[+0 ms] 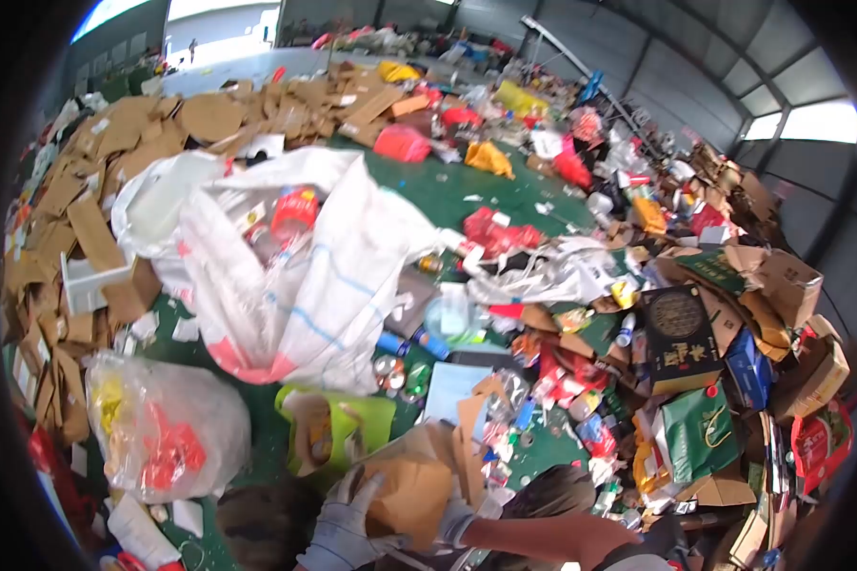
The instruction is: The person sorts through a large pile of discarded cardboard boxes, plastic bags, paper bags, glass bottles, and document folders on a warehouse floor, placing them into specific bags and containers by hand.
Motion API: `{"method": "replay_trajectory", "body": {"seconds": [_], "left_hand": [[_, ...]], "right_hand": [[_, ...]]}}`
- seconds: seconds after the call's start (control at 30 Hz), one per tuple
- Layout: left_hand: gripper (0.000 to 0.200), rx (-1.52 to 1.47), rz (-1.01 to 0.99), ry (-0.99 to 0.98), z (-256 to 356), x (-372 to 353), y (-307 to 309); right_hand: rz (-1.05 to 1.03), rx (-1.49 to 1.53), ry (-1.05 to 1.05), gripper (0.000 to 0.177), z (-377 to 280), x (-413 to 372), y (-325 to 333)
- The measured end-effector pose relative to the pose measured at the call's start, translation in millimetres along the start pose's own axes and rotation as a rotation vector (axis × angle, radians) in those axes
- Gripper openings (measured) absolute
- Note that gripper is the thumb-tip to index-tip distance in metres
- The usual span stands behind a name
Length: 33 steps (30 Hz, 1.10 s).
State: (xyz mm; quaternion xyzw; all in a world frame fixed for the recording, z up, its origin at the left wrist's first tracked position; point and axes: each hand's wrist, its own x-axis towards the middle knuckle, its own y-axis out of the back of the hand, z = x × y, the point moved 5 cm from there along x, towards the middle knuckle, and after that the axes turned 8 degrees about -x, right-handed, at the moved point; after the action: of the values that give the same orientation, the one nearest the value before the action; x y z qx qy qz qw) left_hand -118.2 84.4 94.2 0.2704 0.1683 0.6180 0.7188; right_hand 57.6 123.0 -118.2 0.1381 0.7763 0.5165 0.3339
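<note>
Low in the view, a brown cardboard box (411, 500) is held between my two gloved hands. My left hand (348, 523), in a white glove, grips its left side with the fingers spread along the edge. On the right side is my right hand (455, 521), also gloved and closed on the box; its fingers are partly hidden by the cardboard. Just beyond the box lies a lime-green bag (371, 419) with things inside. A light blue sheet (455, 388) and a strip of cardboard (471, 433) are close by.
A big white woven sack (338, 285) holding plastic bottles stands ahead. To the left sit a clear plastic bag (229, 419) of waste and a flattened cardboard heap (76, 224). Mixed litter, a black box (678, 338) and a green paper bag (700, 433) pile up on the right.
</note>
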Motion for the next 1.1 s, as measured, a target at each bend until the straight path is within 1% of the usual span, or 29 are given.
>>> {"method": "replay_trajectory", "body": {"seconds": [0.03, 0.1, 0.2, 0.3, 0.4, 0.5, 0.53, 0.6, 0.63, 0.67, 0.7, 0.73, 0.77, 0.83, 0.93, 1.03, 1.07, 1.1], "left_hand": [[0.084, 0.080, -0.040, -0.024, 5, 10, -6], [0.076, 0.189, -0.124, -0.001, 20, 24, -12], [0.075, 0.285, -0.195, -0.028, 23, 38, -27], [0.064, 0.356, -0.195, -0.130, 33, 44, -39], [0.059, 0.484, -0.314, -0.134, 52, 48, -51], [0.052, 0.551, -0.465, -0.153, 55, 54, -68], [0.051, 0.517, -0.574, -0.147, 52, 56, -80], [0.048, 0.438, -0.744, -0.048, 34, 58, -99], [0.038, 0.436, -0.789, -0.095, 28, 58, -106], [0.031, 0.483, -0.772, -0.265, 22, 57, -112], [0.030, 0.560, -0.814, -0.438, 35, 59, -107], [0.033, 0.589, -0.852, -0.444, 32, 62, -111], [0.031, 0.478, -0.743, -0.517, 26, 60, -115], [0.029, 0.430, -0.859, -0.200, 21, 64, -116], [0.027, 0.316, -0.881, 0.012, 38, 71, -104], [0.026, 0.173, -0.782, 0.079, 17, 81, -120], [0.024, 0.255, -0.645, 0.027, -16, 79, -138], [0.026, 0.562, -0.916, -0.221, -11, 79, -151]], "right_hand": [[-0.029, 0.002, -0.015, 0.050, 0, 2, -2], [-0.074, -0.012, -0.044, 0.051, 1, -1, -4], [-0.120, -0.020, -0.063, 0.052, -2, -9, -10], [-0.152, -0.034, -0.064, 0.053, -7, -18, -19], [-0.179, -0.033, -0.063, 0.055, -12, -27, -26], [-0.195, -0.042, -0.080, 0.056, -16, -32, -31], [-0.196, -0.062, -0.090, 0.056, -14, -33, -29], [-0.161, -0.015, -0.086, 0.055, -13, -36, -20], [-0.134, 0.015, -0.089, 0.055, -13, -37, -14], [-0.107, 0.052, -0.096, 0.054, -10, -42, -7], [-0.076, 0.091, -0.105, 0.054, -8, -43, 0], [-0.049, 0.142, -0.120, 0.054, -5, -46, 8], [-0.025, 0.187, -0.127, 0.053, -4, -52, 13], [0.035, 0.294, -0.144, 0.052, 3, -60, 26], [0.114, 0.421, -0.136, 0.051, 8, -73, 42], [0.208, 0.543, -0.103, 0.050, 14, -94, 50], [0.250, 0.598, -0.095, 0.049, 17, -100, 55], [0.277, 0.668, -0.097, 0.049, 18, -111, 59]]}}
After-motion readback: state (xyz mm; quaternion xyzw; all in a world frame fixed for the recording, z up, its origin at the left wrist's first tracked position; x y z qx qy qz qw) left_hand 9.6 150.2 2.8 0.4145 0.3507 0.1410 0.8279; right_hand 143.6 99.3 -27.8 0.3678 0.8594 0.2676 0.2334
